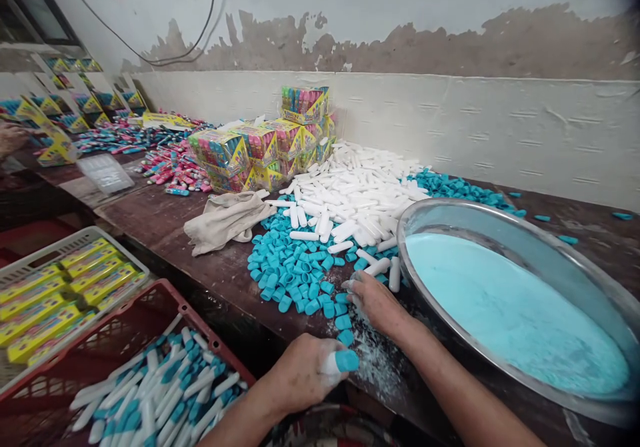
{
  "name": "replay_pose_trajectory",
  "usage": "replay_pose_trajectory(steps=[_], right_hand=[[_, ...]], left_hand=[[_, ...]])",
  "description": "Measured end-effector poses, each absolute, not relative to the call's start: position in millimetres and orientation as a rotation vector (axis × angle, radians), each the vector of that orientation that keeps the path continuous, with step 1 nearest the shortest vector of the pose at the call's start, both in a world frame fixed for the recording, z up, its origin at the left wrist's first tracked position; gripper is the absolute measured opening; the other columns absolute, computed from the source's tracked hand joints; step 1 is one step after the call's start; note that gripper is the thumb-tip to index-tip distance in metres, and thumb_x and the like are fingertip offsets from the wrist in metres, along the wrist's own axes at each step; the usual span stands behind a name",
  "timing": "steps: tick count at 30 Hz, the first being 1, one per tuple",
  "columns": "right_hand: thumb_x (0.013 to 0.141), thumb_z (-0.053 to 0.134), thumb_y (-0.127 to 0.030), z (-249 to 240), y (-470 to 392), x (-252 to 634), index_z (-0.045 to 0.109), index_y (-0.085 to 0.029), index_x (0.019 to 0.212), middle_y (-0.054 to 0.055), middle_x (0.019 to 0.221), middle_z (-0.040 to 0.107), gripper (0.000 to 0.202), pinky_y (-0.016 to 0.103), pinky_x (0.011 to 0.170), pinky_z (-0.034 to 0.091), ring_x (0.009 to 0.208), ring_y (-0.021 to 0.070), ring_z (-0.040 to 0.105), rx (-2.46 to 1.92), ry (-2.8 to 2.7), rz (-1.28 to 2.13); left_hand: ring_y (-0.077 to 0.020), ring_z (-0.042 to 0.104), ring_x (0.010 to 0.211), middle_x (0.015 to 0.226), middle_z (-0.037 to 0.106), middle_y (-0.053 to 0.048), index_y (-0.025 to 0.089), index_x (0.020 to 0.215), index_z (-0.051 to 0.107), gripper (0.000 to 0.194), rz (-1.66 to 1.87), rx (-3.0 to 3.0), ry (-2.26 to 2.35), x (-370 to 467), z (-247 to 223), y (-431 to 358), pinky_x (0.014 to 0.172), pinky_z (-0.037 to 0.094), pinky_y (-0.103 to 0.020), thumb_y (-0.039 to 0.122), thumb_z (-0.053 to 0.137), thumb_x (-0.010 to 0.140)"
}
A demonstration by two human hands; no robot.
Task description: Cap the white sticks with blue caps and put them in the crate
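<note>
My left hand [303, 373] is closed around a white plastic tube with a blue cap [346, 360], whose capped end sticks out past the thumb. My right hand [377, 303] reaches to the near edge of a heap of loose blue caps [300, 260]. Its powdery fingertips are stretched out and slightly apart among the caps, beside a few white tubes [377, 267]. Behind the caps lies a large pile of white tubes [360, 187]. At lower left, a red plastic crate [165, 293] holds many white tubes with blue caps [165, 387].
A metal basin [415, 267] of pale blue powder [500, 313] stands at right. A cloth [227, 220] lies left of the caps. Packed display boxes [265, 147] stand behind. At left are a grey crate [143, 263] of yellow boxes and another person's hand [13, 139].
</note>
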State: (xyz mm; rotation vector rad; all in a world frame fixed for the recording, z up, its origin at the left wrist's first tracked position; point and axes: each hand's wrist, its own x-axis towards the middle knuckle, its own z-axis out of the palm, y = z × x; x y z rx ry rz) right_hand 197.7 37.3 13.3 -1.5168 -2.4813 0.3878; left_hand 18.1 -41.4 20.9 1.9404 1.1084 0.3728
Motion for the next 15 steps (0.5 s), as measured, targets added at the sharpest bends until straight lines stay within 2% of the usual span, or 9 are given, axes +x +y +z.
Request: replay_pose_trajectory(steps=[3,7,11,13,15], right_hand=[[0.077,0.053,-0.018,11.6,37.3,191.9,0.064,-0.017,0.093,0.008,0.093,0.053,0.019,0.031,0.074,0.039,0.085,0.0197,0.05,-1.463,-2.643,0.233],[0.078,0.043,-0.007,7.4,34.0,195.1,0.061,-0.013,0.081,0.009,0.085,0.054,0.02,0.032,0.077,0.039,0.084,0.0193,0.05,-1.447,-2.606,0.21],[0.075,0.048,-0.014,7.4,24.9,205.7,0.057,-0.014,0.085,0.006,0.084,0.056,0.013,0.03,0.075,0.041,0.081,0.0177,0.052,-1.403,-2.214,0.572],[0.073,0.052,-0.02,11.4,18.0,209.8,0.055,-0.016,0.081,0.003,0.077,0.056,0.009,0.03,0.07,0.042,0.074,0.0163,0.052,-1.357,-2.012,0.821],[0.073,0.055,-0.029,17.3,9.5,211.6,0.054,-0.017,0.076,0.0,0.069,0.054,0.013,0.028,0.064,0.042,0.065,0.0144,0.051,-1.294,-1.779,1.118]], left_hand=[[-0.012,0.054,0.058,0.065,0.061,0.003,0.021,0.078,0.061,0.014,0.301,2.015,1.138,24.8,18.1,-39.7,0.052,0.033,-0.018,0.028,0.048,0.076],[-0.0137,0.056,0.062,0.071,0.063,0.002,0.023,0.084,0.06,0.015,0.324,2.046,1.246,24.0,12.3,-34.1,0.056,0.035,-0.02,0.027,0.05,0.075],[-0.0125,0.055,0.064,0.073,0.063,0.003,0.021,0.085,0.061,0.016,0.436,1.946,1.274,17.2,10.7,-30.8,0.059,0.036,-0.019,0.029,0.049,0.077],[-0.0122,0.055,0.066,0.075,0.063,0.003,0.02,0.086,0.061,0.017,0.489,1.897,1.28,13.8,10.4,-29.7,0.06,0.036,-0.019,0.029,0.049,0.077],[-0.012,0.053,0.065,0.073,0.062,0.002,0.018,0.082,0.061,0.016,0.495,1.88,1.305,11.3,9.9,-28.6,0.059,0.035,-0.019,0.029,0.05,0.076]])
